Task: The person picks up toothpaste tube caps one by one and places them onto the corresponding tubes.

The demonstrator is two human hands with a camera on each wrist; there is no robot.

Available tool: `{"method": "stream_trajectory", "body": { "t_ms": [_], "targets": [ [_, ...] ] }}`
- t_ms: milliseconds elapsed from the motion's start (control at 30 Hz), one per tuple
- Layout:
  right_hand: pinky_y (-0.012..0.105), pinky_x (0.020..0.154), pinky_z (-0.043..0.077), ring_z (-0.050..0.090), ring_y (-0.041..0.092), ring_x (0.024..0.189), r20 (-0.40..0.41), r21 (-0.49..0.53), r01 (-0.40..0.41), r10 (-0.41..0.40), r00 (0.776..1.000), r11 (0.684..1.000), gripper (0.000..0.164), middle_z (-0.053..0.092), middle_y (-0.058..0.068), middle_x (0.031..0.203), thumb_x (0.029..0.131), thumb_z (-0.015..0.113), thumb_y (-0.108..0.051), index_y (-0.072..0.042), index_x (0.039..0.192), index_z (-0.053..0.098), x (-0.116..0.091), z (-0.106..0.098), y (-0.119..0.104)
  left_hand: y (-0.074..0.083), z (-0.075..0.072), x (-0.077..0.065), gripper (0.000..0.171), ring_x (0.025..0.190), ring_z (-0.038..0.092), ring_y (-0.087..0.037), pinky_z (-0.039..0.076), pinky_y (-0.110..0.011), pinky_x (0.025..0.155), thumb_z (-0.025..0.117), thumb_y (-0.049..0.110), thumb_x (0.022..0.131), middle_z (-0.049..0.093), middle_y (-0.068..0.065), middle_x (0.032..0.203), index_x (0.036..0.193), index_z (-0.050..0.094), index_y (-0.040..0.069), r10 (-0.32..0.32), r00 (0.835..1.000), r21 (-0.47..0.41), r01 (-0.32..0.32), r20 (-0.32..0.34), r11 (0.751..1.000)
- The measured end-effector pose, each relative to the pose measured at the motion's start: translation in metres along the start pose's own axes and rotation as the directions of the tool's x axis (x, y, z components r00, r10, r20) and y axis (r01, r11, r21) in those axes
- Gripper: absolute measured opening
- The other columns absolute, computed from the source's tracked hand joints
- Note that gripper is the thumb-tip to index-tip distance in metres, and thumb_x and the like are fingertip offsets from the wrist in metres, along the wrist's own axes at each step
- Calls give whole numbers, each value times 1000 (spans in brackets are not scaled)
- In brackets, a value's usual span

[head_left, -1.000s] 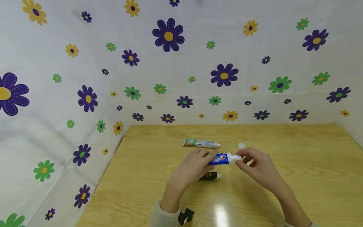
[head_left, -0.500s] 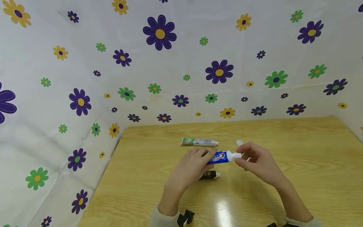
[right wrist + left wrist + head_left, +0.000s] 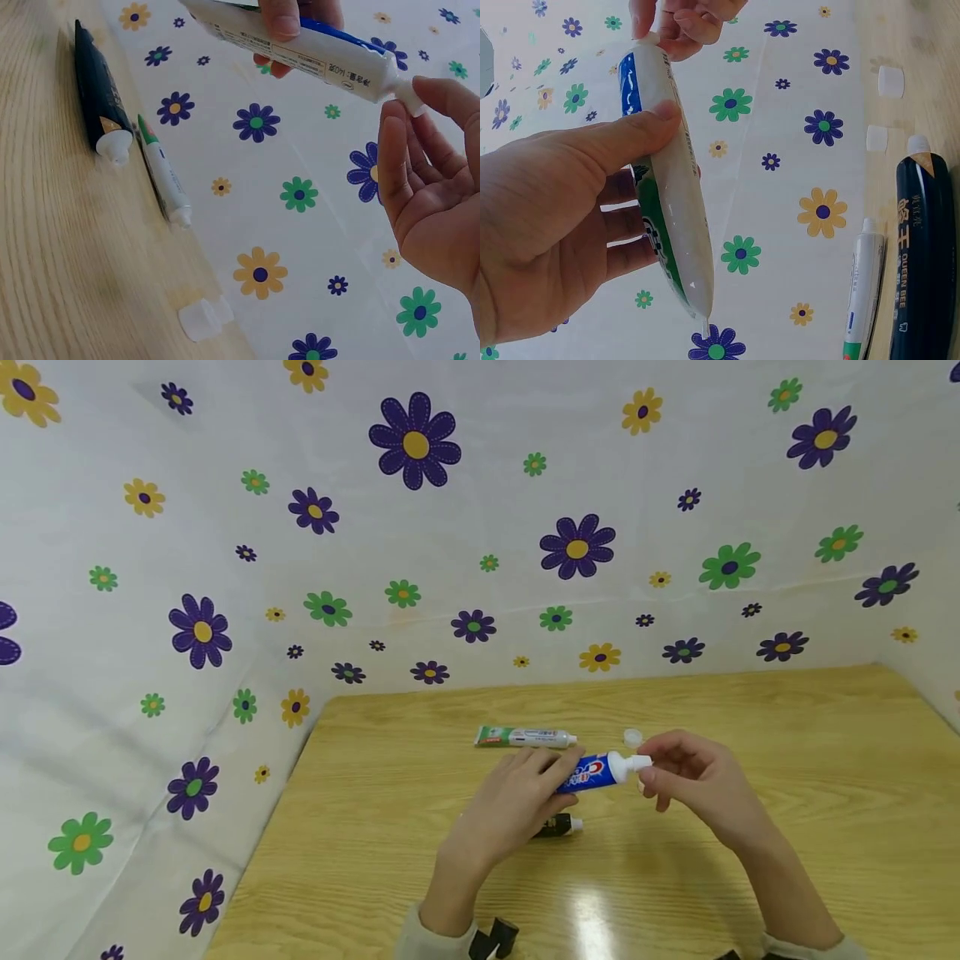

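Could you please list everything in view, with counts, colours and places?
Table: 1, light wood, across the head view's lower part
Cloth: count unclear, white with purple, green and yellow flowers, around the table
Blue tube: 1, blue, white and green, held above the table
Tube cap: 1, white, at the blue tube's tip
Loose caps: 2, white, on the table
Slim tube: 1, green and white, on the table
Black tube: 1, mainly black, on the table
Wrist pieces: at least 2, black, by the sleeves
Sleeves: 2, pale, on the forearms
Left grip: 1, bare, around the blue tube
Right grip: 1, bare, pinching the tube cap
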State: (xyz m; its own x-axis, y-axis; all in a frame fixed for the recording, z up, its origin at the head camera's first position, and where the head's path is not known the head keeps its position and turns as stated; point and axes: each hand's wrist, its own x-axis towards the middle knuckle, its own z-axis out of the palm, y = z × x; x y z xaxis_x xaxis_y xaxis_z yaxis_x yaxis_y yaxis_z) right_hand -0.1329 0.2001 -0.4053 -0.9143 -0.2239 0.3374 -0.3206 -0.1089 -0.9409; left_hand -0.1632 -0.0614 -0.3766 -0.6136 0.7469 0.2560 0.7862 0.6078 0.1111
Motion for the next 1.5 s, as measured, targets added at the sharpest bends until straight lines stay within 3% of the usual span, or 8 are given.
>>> {"method": "stream_trajectory", "body": {
  "t_ms": [333, 633, 933, 1200, 1500],
  "targets": [
    [29, 57, 57, 64, 18, 67, -86, -256, -39, 18, 996, 966, 19, 66, 6, 84, 92, 66, 3, 2, 112, 65, 2, 6, -10, -3, -2, 0, 53, 114, 59, -20, 48, -36, 102, 63, 31, 98, 61, -4, 123, 147, 50, 16, -21, 1000, -16, 20, -13, 1000],
    [29, 57, 57, 64, 16, 67, -79, -315, -28, 3, 997, 949, 20, 66, 3, 86, 91, 67, 4, 1, 112, 66, 1, 9, -8, -4, -4, -3, 52, 114, 58, -21, 49, -39, 100, 64, 32, 98, 60, -4, 124, 147, 50, 20, -36, 999, 15, 36, -7, 999],
    [30, 56, 57, 63, 15, 66, -75, -364, -16, -13, 997, 931, 22, 66, 1, 87, 90, 68, 5, 0, 111, 67, 3, 7, -9, -4, -5, 0, 51, 109, 60, -22, 45, -44, 106, 66, 32, 96, 62, -3, 118, 144, 54, 20, -20, 998, 90, 25, -51, 996],
    [29, 56, 56, 63, 15, 65, -81, -411, -41, 8, 997, 911, 20, 67, -1, 86, 91, 69, 1, -3, 110, 68, 4, 12, -9, -5, -9, -2, 51, 106, 59, -22, 52, -37, 93, 70, 31, 94, 63, -3, 115, 141, 55, 21, -14, 997, 127, 23, -75, 992],
    [28, 57, 55, 62, 15, 67, -88, -474, -74, 37, 995, 878, 12, 66, 8, 86, 96, 66, -8, -4, 107, 68, 3, 16, -11, -5, -11, -4, 51, 109, 59, -23, 49, -41, 100, 72, 29, 92, 63, -4, 115, 139, 56, 22, 2, 994, 131, 12, -106, 991]
  ]
}}
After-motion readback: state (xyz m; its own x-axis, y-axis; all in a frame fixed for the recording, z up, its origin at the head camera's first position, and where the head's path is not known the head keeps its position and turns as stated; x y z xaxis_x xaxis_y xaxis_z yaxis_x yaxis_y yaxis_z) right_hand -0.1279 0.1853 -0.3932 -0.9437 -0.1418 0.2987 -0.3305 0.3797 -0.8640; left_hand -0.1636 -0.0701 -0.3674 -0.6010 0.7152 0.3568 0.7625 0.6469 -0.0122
